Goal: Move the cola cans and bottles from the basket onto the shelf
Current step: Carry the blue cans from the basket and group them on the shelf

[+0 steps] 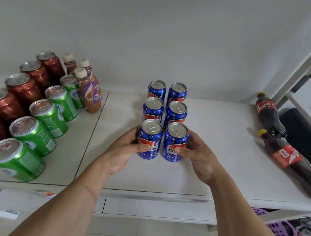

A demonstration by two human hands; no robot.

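Observation:
Several blue cola cans stand upright in two rows on the white shelf. My left hand grips the front left can, thumb across its label. My right hand grips the front right can the same way. Both cans rest on the shelf, close beside each other. Two dark cola bottles with red labels lie on their sides at the shelf's right end. The purple basket shows at the lower right, below the shelf.
On the left shelf board stand a row of red cans, a row of green cans and three coffee bottles. A white shelf post rises at the right. The wall lies close behind the cans.

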